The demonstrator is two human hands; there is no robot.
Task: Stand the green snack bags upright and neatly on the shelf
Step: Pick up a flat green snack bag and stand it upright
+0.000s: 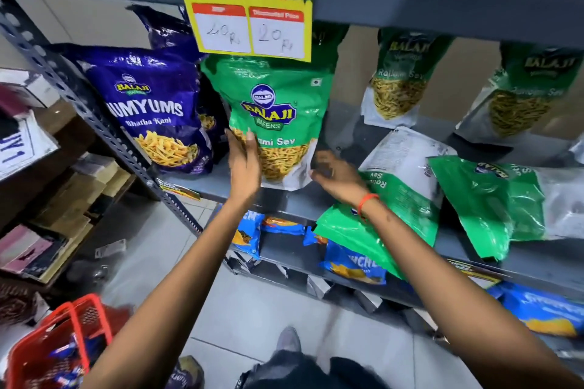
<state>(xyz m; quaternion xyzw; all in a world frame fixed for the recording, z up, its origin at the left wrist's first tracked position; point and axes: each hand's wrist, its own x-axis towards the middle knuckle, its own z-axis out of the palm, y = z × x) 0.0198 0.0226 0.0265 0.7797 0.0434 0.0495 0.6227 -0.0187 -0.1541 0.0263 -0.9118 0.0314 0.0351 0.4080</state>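
Note:
A green Balaji snack bag [275, 98] stands upright at the left of the grey shelf [284, 199], under a price sign. My left hand [243, 167] lies against its lower left edge, fingers stretched over the front. My right hand [331, 174], blurred, curls at its lower right corner. Two more green bags lie flat to the right: one [401, 186] under my right wrist and hanging over the shelf edge, another [493, 199] beside it. At the back of the shelf, two green bags [401, 79] [524, 88] stand upright.
A purple Yumyums bag [148, 104] stands just left of the upright green bag. The price sign [249, 9] hangs from the shelf above. Blue snack bags [354, 262] fill the lower shelf. A red basket [63, 335] sits on the floor at bottom left.

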